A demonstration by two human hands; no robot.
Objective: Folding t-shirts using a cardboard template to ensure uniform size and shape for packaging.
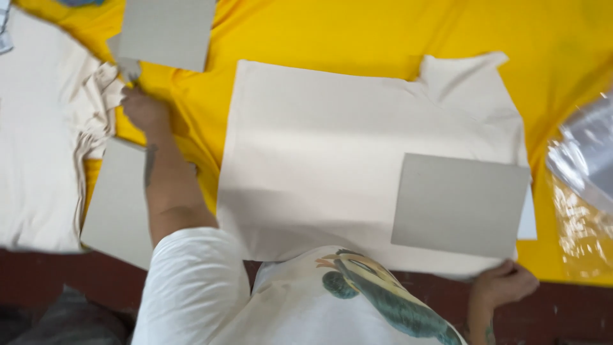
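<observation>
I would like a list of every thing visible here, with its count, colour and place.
shirt: one, cream, flat on the yellow cloth, centre
cloth: one, yellow, covers the table
right board: one, grey, on the shirt
top board: one, grey, top left
left board: one, grey, by the left arm
fabric pile: cream, far left
plastic bags: clear, right edge
left hand: at the fabric pile's edge
right hand: at the shirt's bottom right corner

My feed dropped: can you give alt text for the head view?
A cream shirt lies flat on a yellow cloth, a grey card on it. The left hand reaches toward another card; the right hand touches the shirt's edge.
</observation>
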